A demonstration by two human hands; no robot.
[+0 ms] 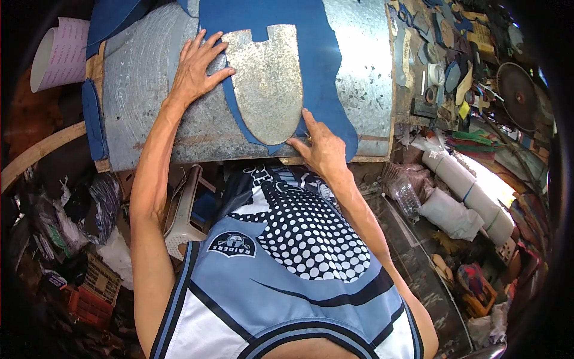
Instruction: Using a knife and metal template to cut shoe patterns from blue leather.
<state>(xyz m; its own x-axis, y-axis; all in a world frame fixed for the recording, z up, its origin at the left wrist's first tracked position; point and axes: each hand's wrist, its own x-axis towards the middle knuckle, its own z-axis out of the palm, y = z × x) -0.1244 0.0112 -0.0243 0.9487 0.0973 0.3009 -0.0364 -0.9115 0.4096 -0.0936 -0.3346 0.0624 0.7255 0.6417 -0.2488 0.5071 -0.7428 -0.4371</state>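
Grey plate [266, 84] lies flat on blue sheet [323, 60], nr the near edge of the counter [140, 90], notch toward the far edge. Person's L grip [196, 64] is spread, thumb & fingertips at plate's left rim; R grip [326, 149] has thumb & index apart by its lower right, pinching nothing. Prob. braced both sides so plate won't slide or twist on the sheet
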